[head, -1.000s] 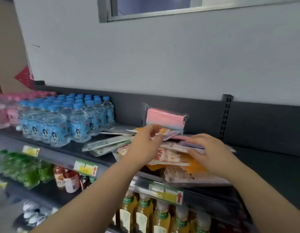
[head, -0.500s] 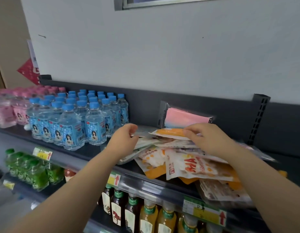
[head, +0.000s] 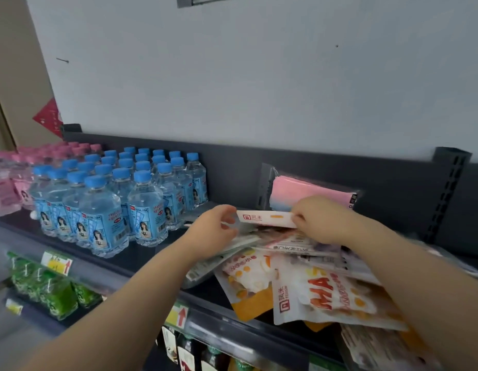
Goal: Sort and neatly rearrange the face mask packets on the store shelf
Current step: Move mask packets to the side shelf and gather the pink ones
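Note:
A messy pile of face mask packets (head: pixel 310 279) lies on the dark shelf (head: pixel 205 293), white and orange ones on top. Above the pile, a white packet with a red logo (head: pixel 264 219) is lifted edge-on. My left hand (head: pixel 213 231) pinches its left end and my right hand (head: pixel 321 218) pinches its right end. A pink-and-blue mask packet (head: pixel 310 192) stands upright against the shelf's back panel, just behind my right hand.
Blue-capped water bottles (head: pixel 120 199) stand in rows left of the pile, with pink bottles (head: pixel 7 180) further left. Green bottles (head: pixel 45 290) and dark drink bottles (head: pixel 189 352) fill the shelf below. Price tags (head: pixel 176 314) line the front rail.
Both hands have come together on one white packet and lifted it off the pile. The view has shifted closer and to the right.

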